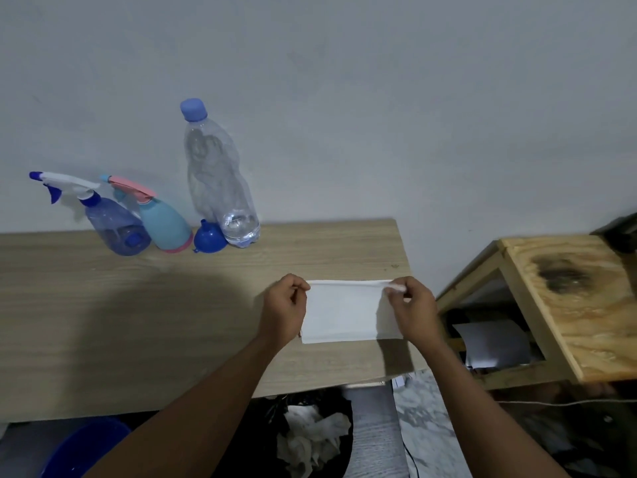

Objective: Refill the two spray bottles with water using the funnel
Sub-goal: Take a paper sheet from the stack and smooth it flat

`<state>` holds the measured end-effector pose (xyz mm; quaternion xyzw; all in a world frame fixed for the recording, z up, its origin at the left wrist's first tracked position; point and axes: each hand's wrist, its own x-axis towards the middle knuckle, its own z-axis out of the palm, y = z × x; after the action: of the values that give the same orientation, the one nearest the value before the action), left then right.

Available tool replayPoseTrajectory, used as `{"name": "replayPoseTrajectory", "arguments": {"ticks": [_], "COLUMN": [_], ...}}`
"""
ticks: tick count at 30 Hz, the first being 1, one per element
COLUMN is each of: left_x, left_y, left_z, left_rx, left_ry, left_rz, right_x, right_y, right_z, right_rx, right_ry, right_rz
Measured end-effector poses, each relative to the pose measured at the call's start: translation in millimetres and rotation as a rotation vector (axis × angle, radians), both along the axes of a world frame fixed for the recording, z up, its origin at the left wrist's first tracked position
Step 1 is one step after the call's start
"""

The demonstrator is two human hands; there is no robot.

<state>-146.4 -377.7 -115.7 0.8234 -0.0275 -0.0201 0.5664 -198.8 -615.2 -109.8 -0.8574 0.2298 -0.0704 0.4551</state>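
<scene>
Both hands are at work on a white paper sheet [341, 312] that lies flat near the right end of the surface [138, 305]. The left hand [284, 307] pinches the sheet's far left corner between thumb and curled fingers, and the right hand [412, 307] pinches the far right corner the same way, where the paper bunches a little. The task's things stand well apart from the hands, at the far left of the surface against the wall. A clear blue spray bottle [113, 225] with a white and blue trigger head stands just beside a teal spray bottle [165, 222] with a pink head, both heads on and pointing left. To the right of the teal one sits the blue funnel [208, 238], its spout upward, touching the base of a tall clear water bottle [220, 181] that is capped in blue and holds only a little water at the bottom. Below the near edge sit a black bin [310, 439] holding crumpled white paper and, further left, a blue basin [86, 450]. A wooden stand [579, 305] is at the right.
</scene>
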Motion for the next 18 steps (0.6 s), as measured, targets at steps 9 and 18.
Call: {"name": "replayPoseTrajectory", "arguments": {"ticks": [9,18], "left_x": [19.8,-4.9], "left_y": [58.0,233.8], "left_z": [39.3,21.2], "left_rx": [-0.211,-0.104], "left_ry": [0.162,0.287], "left_rz": [0.052,0.019], "right_x": [18.3,9.8], "right_y": [52.5,205.0], "right_z": [38.6,17.0], "right_rx": [0.180,0.209], "right_ry": [-0.204,0.070], "right_rz": [0.015,0.344]}}
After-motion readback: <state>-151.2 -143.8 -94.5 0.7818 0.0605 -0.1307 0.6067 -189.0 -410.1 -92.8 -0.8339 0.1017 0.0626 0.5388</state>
